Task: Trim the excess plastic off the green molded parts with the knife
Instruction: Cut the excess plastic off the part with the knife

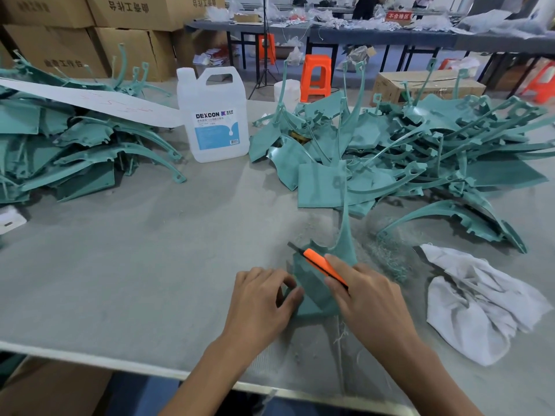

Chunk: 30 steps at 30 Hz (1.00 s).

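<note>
One green molded part [312,291] flat on table, thin stem pointing away, pinched by left fingers [289,295]. Blade of orange knife [324,265], gripped by right fingers [339,262], at part's far edge. Beyond fingers: left pile [75,151], right pile [420,151] of same parts.

Your grey table [120,265] carries a white jug [213,115] labelled DEXCON, standing upright toward the far edge. A long paper strip [90,102] slants in from your left and ends just beside the jug. Near your right lies a crumpled white cloth [474,301]. Beyond the table on your left, cardboard boxes [120,49] are stacked. Farther back you see an orange stool [315,76], a tripod [264,67] and a long cluttered bench [375,37] with a red sign [398,15] on it.
</note>
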Each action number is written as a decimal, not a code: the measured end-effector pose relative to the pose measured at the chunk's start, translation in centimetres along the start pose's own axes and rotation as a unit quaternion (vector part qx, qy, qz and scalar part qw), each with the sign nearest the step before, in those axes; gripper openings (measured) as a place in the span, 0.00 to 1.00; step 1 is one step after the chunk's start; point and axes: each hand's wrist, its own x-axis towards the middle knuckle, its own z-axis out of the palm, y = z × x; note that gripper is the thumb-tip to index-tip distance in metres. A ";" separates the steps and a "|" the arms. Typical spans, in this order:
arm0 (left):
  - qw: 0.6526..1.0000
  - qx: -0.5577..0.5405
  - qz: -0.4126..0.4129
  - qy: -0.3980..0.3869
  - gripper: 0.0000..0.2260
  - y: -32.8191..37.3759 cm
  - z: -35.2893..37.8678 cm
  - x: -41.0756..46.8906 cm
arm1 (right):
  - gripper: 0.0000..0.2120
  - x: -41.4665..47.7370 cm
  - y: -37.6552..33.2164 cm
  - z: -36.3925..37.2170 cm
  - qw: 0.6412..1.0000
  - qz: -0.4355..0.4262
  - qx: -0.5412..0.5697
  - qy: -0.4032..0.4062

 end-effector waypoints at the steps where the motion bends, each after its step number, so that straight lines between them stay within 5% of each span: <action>1: 1.000 -0.004 -0.002 -0.004 0.11 0.0 0.0 0.1 | 0.20 -0.1 0.1 0.0 1.000 0.000 0.001 -0.004; 5: 1.000 -0.020 -0.019 -0.015 0.14 0.0 0.0 0.2 | 0.19 -0.2 0.3 -0.3 1.000 -0.010 0.027 -0.004; 13: 0.992 0.049 -0.106 -0.055 0.27 1.6 -0.2 0.2 | 0.20 -1.8 3.1 0.4 0.974 0.104 0.152 0.135; 17: 0.966 -0.131 -0.208 -0.079 0.25 2.7 -0.8 0.8 | 0.21 -3.9 3.9 1.2 0.936 0.164 0.249 0.186; 22: 0.855 -0.410 -0.317 0.029 0.12 3.0 -3.4 1.7 | 0.21 -5.7 4.6 1.5 0.917 0.181 0.281 0.219; 24: 0.842 -0.437 -0.298 0.106 0.04 2.6 -5.0 1.9 | 0.21 -5.9 4.7 1.4 0.915 0.182 0.282 0.223; 28: 0.820 -0.452 -0.258 0.236 0.04 1.4 -8.0 2.3 | 0.19 -6.2 4.8 1.3 0.913 0.183 0.292 0.218; 30: 0.840 -0.418 -0.222 0.263 0.05 1.0 -8.8 2.0 | 0.18 -6.3 4.4 1.3 0.919 0.168 0.293 0.206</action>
